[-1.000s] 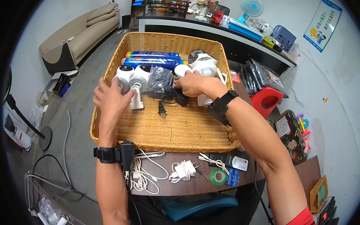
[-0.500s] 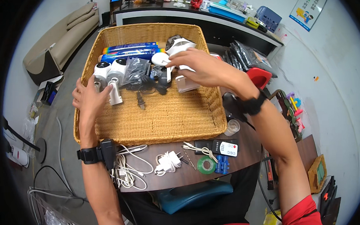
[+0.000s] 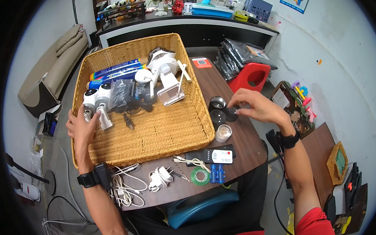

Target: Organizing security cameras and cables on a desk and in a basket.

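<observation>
My left hand [image 3: 82, 127] grips the left rim of a tan wicker basket [image 3: 164, 139], thumb on the inner side. Close to that thumb lie two white dome cameras [image 3: 104, 92] with brackets. To the basket's right, on the table, my right hand [image 3: 261, 108] has its fingers and thumb at a small dark round cup [image 3: 231, 114]. Beside this cup stand a silver-rimmed cup [image 3: 217, 102], another black cup [image 3: 217, 118] and a clear tub [image 3: 223, 133]. A white device with a stand and antenna-like arms [image 3: 168, 78] lies in the basket, untouched.
Blue rolls [image 3: 117, 74], a bagged item [image 3: 122, 92] and a black plugged cord [image 3: 129, 120] lie in the basket. Along the near table edge are white cables [image 3: 126, 189], a charger [image 3: 159, 178], green tape [image 3: 200, 175], blue batteries [image 3: 217, 174] and a remote [image 3: 222, 156]. A red stool [image 3: 249, 77] stands behind.
My right hand has left the white device in the basket and moved right to the cups on the table. My left hand stays at the basket's left rim. The view has shifted.
</observation>
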Action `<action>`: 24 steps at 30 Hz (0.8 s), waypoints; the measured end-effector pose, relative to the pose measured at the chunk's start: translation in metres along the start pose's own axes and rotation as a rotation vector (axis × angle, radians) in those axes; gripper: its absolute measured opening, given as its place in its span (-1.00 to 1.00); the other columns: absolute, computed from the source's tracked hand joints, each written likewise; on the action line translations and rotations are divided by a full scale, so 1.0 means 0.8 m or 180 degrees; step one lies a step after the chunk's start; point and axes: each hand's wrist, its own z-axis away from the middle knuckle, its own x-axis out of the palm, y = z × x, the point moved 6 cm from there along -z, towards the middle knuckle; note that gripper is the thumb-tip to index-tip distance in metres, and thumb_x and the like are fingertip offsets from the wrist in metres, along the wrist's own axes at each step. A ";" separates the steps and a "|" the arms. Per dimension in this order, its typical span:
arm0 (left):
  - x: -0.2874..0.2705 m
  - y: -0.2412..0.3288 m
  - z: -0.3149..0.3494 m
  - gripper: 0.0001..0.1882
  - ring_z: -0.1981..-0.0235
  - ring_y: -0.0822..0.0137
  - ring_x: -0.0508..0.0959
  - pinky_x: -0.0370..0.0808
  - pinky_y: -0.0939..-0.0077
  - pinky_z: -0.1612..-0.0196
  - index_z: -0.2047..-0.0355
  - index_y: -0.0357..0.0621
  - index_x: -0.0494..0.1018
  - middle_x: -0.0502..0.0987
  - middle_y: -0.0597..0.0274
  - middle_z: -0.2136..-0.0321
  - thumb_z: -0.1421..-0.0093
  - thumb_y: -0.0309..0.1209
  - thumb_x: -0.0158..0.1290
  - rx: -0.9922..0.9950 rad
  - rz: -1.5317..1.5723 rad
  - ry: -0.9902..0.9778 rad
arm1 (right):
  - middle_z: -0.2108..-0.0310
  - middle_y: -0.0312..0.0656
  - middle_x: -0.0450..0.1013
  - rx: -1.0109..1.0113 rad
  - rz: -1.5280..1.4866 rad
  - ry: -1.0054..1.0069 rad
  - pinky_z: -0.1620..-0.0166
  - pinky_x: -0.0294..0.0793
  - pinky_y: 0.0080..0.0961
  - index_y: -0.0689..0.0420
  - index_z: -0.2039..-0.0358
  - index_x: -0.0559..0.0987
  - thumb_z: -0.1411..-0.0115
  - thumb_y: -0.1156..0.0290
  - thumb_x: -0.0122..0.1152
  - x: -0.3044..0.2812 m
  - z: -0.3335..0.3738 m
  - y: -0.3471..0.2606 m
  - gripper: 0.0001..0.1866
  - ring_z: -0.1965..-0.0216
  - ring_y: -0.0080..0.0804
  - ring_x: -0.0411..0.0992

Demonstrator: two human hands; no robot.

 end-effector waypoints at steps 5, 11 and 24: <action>0.002 -0.002 -0.004 -0.08 -0.48 -0.37 0.01 0.05 -0.36 -0.41 -0.43 0.21 0.37 0.03 -0.26 -0.51 -0.15 0.31 0.26 0.0068 -0.0136 0.0053 | 0.11 -0.14 0.50 0.0187 -0.0188 0.0045 -0.04 0.52 -0.31 0.18 0.12 0.63 -0.22 0.51 0.38 0.036 0.025 -0.033 -0.78 0.02 -0.17 0.51; -0.001 -0.005 -0.008 -0.08 -0.49 -0.38 0.00 0.05 -0.36 -0.41 -0.43 0.22 0.36 0.04 -0.27 -0.51 -0.15 0.32 0.25 0.0117 -0.0166 0.0045 | 0.08 -0.16 0.50 0.0043 -0.0073 0.0022 -0.08 0.51 -0.27 0.16 0.14 0.62 -0.17 0.48 0.44 0.061 0.049 -0.057 -0.75 -0.02 -0.12 0.49; -0.005 -0.002 -0.005 -0.06 -0.50 -0.40 -0.05 -0.01 -0.43 -0.40 -0.42 0.24 0.39 0.02 -0.29 -0.52 -0.12 0.36 0.25 0.0025 -0.0208 0.0004 | 0.07 -0.12 0.50 0.0239 0.0484 -0.0390 -0.12 0.49 -0.15 0.16 0.03 0.56 -0.14 0.45 0.42 0.089 0.073 -0.089 -0.62 -0.05 -0.04 0.46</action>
